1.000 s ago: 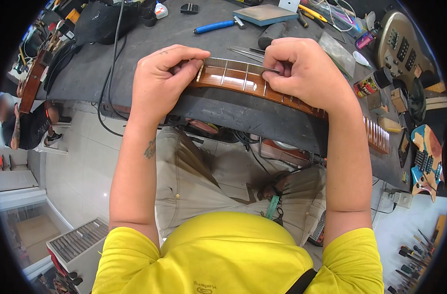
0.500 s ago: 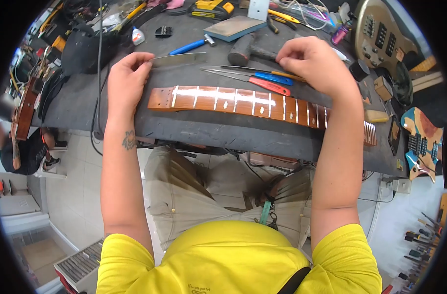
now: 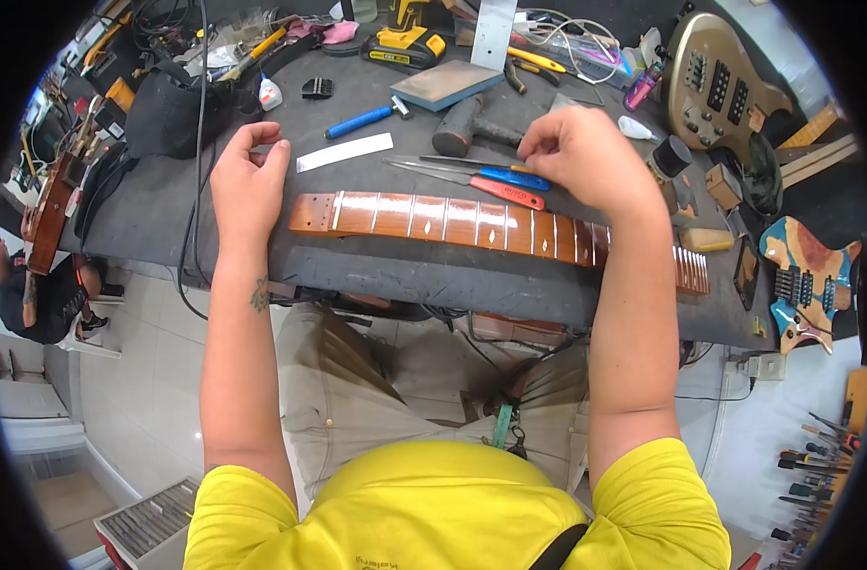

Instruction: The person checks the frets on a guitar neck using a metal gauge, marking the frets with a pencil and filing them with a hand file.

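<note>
"Where's the guitar neck [image 3: 452, 220]?"
"On the bench [image 3: 357, 178], middle of the frame"
"And the hands?"
"Left hand [image 3: 248, 180]: fingers a bit apart, empty, by the shiny strip [image 3: 346, 152]; right hand [image 3: 581, 157]: fingers bent, can't tell if holding anything"

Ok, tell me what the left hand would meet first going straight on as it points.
Pointing toward the picture's right, the left hand would probably meet the pale flat strip first, lying on the dark bench. The hand's height above the bench is unclear, so it might pass over.
</note>
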Demonstrator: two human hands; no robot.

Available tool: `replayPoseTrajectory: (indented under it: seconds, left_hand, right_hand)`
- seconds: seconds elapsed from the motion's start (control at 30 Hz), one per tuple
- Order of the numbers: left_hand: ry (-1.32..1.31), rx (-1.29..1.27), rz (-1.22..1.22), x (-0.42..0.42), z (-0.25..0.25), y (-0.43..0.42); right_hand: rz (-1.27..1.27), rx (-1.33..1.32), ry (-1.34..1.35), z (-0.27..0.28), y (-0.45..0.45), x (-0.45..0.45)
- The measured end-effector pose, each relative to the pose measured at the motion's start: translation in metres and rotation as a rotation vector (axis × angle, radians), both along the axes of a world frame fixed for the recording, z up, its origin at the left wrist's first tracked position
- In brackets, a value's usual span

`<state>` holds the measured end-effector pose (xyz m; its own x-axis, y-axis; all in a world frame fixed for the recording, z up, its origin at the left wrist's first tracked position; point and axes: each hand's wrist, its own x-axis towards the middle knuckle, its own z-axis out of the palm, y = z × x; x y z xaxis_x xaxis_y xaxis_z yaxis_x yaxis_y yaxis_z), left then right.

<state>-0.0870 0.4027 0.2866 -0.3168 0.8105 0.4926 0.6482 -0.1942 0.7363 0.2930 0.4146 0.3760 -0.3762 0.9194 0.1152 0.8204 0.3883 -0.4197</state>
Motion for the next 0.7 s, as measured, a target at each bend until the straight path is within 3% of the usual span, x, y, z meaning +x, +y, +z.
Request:
replayPoseTrajectory:
  seconds: [0.1, 0.3, 0.4, 0.47, 0.6, 0.7]
  left_hand:
    - [-0.014, 0.023, -0.032, -0.001, -0.002, 0.003]
    - [-0.026, -0.001, -0.057, 0.001, 0.000, 0.002]
    - [-0.033, -0.016, -0.059, 0.003, 0.001, 0.000]
    - [-0.036, -0.019, -0.062, 0.002, 0.000, 0.001]
    - [-0.034, 0.003, -0.062, 0.003, -0.002, 0.000]
    - [-0.028, 0.009, -0.057, 0.006, 0.000, -0.005]
  right_hand:
    - [-0.008, -0.081, -0.052, -0.005, 0.000, -0.004]
    - [0.004, 0.097, -0.065, -0.015, 0.007, 0.005]
    - [-0.030, 0.052, 0.010, -0.008, 0.004, 0.002]
    - [-0.001, -0.067, -0.018, -0.007, 0.003, 0.000]
    - [0.074, -0.047, -0.085, -0.004, -0.001, -0.008]
    - [-0.013, -0.080, -0.163, -0.005, -0.003, -0.017]
